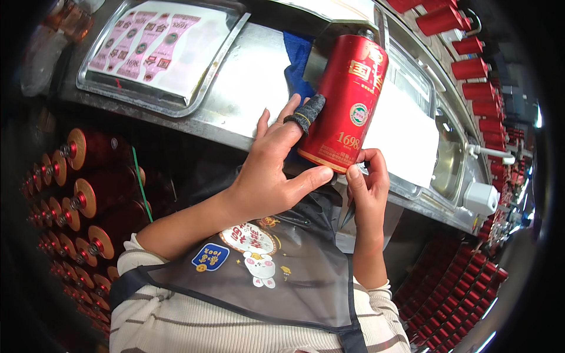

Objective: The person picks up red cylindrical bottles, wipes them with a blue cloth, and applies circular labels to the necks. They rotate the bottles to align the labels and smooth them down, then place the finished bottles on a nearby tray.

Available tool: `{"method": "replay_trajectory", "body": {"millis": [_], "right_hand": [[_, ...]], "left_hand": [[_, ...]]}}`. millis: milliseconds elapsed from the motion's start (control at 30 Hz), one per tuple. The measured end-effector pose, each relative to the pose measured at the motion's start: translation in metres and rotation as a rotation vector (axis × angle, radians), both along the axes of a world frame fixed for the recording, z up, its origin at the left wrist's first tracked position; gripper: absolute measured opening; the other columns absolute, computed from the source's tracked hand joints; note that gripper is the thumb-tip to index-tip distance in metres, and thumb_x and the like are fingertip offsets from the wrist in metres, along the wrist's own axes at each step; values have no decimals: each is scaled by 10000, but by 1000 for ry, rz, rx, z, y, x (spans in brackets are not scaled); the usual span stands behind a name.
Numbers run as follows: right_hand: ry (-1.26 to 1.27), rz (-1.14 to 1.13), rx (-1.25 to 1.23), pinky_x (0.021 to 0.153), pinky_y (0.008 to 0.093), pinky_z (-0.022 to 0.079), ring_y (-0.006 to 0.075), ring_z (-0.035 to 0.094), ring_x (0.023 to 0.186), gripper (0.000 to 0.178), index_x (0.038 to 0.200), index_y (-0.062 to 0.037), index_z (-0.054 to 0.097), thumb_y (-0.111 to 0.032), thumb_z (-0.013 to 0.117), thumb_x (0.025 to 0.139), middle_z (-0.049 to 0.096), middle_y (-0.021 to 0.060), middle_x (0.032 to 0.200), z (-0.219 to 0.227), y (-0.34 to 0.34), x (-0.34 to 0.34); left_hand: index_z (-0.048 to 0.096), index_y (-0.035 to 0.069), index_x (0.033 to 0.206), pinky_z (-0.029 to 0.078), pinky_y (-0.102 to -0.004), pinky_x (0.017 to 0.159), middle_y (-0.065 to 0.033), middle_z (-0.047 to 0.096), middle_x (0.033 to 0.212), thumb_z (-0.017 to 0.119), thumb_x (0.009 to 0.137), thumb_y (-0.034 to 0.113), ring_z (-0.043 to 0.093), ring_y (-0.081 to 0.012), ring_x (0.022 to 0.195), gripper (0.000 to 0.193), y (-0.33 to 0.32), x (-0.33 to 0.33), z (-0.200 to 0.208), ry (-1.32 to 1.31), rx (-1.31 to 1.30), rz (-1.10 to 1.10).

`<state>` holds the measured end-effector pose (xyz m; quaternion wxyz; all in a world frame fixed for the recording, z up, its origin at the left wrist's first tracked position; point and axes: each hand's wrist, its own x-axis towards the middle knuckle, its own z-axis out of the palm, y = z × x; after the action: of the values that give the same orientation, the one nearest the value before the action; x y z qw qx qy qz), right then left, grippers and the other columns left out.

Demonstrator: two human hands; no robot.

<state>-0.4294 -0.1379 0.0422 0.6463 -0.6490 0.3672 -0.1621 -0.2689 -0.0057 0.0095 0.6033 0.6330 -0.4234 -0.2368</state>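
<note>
A red cylindrical bottle [348, 100] with gold markings and a round label is held tilted over the edge of a steel work table [247, 88]. My left hand [276, 170] grips its lower end, the thumb under the base and a dark fabric sleeve on the index finger lying against the side. My right hand [368, 182] pinches the bottle's bottom rim with thumb and fingers, and a thin dark tool sticks down from that hand.
A steel tray [144, 97] with a sheet of pink labels lies at the upper left. A second tray with white paper [406, 135] sits behind the bottle. Red bottles are stacked in rows at the left [82, 200], lower right [459, 300] and upper right [471, 65].
</note>
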Motion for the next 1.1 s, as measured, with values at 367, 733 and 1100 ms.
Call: {"method": "replay_trajectory", "body": {"millis": [367,733,1100], "right_hand": [[-12,12,-87,522,185,309,27,405,579,280,1090,-46,485,-259,644,1004,506,-24,761,-10,3,2],[22,13,-145,432,185,248,19,345,450,286,1102,-42,490,-291,608,1023,522,-29,697,-8,5,4],[21,6,-154,439,187,259,28,357,463,283,1101,-48,494,-297,606,1025,568,10,776,-9,5,3]], "left_hand": [[482,-48,1420,232,-481,1196,-202,563,1401,611,1003,187,420,-287,1441,495,-4,-10,-17,363,-153,57],[571,-38,1297,183,-505,1225,-300,479,1482,646,996,267,353,-427,1468,435,-7,-16,-27,426,-181,78],[319,-30,1562,293,-340,1191,-121,436,1537,448,1075,108,403,-186,1422,522,-7,-10,-44,541,-213,-43]]}}
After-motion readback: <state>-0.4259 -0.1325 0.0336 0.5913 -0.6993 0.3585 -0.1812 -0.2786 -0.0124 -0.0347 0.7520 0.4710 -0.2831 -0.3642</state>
